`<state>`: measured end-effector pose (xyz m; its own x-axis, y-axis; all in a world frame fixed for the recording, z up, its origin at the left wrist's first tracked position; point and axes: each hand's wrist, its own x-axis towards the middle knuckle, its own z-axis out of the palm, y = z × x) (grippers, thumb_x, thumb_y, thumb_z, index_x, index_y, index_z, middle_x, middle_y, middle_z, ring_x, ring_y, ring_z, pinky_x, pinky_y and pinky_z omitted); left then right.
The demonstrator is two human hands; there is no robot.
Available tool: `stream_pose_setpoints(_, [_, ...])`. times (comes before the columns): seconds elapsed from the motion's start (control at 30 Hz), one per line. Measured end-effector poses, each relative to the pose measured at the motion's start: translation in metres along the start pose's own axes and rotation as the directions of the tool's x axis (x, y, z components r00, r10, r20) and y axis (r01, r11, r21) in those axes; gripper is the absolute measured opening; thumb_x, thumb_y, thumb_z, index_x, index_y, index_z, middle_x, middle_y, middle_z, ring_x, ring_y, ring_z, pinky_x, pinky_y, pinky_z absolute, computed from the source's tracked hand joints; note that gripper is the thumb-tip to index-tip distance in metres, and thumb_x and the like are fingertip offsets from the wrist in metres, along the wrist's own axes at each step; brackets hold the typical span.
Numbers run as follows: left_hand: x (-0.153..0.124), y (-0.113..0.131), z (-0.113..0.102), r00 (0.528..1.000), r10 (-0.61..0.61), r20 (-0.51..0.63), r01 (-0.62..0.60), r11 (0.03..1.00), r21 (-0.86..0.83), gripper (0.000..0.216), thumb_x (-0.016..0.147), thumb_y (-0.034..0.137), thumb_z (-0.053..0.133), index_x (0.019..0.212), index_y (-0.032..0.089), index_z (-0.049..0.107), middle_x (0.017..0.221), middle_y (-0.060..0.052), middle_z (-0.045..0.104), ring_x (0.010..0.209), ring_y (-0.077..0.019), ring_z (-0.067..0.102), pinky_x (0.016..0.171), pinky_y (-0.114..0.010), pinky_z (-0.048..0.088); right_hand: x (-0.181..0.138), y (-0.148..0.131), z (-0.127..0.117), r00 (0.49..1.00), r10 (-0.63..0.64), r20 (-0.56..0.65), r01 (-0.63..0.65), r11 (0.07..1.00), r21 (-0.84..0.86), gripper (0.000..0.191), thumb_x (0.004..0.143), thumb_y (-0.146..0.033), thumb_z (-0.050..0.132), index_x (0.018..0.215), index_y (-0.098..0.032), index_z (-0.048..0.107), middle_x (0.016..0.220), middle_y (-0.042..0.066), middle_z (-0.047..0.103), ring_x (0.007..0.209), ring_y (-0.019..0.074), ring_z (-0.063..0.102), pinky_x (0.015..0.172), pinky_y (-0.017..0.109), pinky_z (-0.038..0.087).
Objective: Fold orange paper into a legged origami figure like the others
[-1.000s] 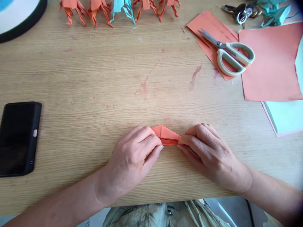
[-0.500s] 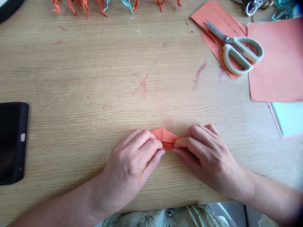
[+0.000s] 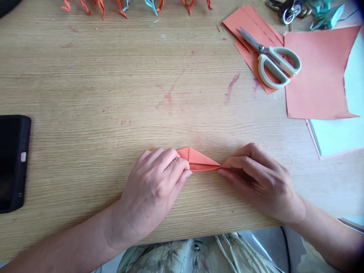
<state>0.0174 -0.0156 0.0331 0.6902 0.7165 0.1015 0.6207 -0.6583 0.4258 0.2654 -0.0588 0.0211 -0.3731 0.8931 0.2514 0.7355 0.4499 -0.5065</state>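
A folded piece of orange paper lies between my hands near the table's front edge, narrow and tapering to a point on the right. A vertical crease and a long slit-like fold line show on it. My left hand is closed over its left part, thumb below and fingers on top, hiding that end. My right hand pinches the pointed right tip between thumb and index finger.
Scissors with white handles lie on orange paper strips at the upper right, beside an orange sheet and pale green paper. A black phone rests at left. Folded paper figures line the top, with keys near the right.
My right hand has slid rightward along the folded paper to its tip, baring more of its right half. My left hand keeps its hold. The whole view has shifted slightly.
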Motion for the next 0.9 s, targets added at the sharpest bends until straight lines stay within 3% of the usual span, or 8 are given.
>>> stream_pose_setpoints(0.5, [-0.004,-0.004,0.003,0.995,0.085,-0.053,-0.082,0.995,0.065,0.014,0.097,0.017,0.059,0.084,0.017,0.064,0.08,-0.003,0.065,0.073,-0.0199,0.058,0.07,-0.037,0.04,0.007,-0.006,0.005,0.99,-0.133,0.034,0.136,0.984,-0.111,0.007,0.095,-0.01,0.062,0.092,-0.015,0.067,0.078,0.004,0.062,0.069,0.0159,0.057,0.065,0.035,0.039])
stream_pose_setpoints(0.7, [-0.002,-0.002,0.004,0.998,0.021,-0.064,-0.02,1.0,0.019,0.015,0.096,0.013,0.058,0.083,0.018,0.064,0.079,-0.001,0.066,0.072,-0.0189,0.058,0.07,-0.037,0.037,0.009,-0.006,0.006,0.99,-0.131,0.06,0.14,0.977,-0.164,0.009,0.095,-0.01,0.062,0.088,-0.015,0.065,0.075,0.004,0.06,0.067,0.0167,0.053,0.063,0.035,0.038])
stream_pose_setpoints(0.9, [0.002,0.0,0.001,0.997,-0.069,-0.035,0.068,0.997,-0.042,0.017,0.097,0.016,0.056,0.081,0.019,0.063,0.078,-0.001,0.065,0.073,-0.0185,0.057,0.07,-0.037,0.036,0.014,-0.009,0.009,0.992,-0.032,0.12,0.051,0.986,-0.157,0.014,0.098,-0.013,0.055,0.086,-0.016,0.062,0.077,0.005,0.058,0.067,0.017,0.052,0.065,0.035,0.039])
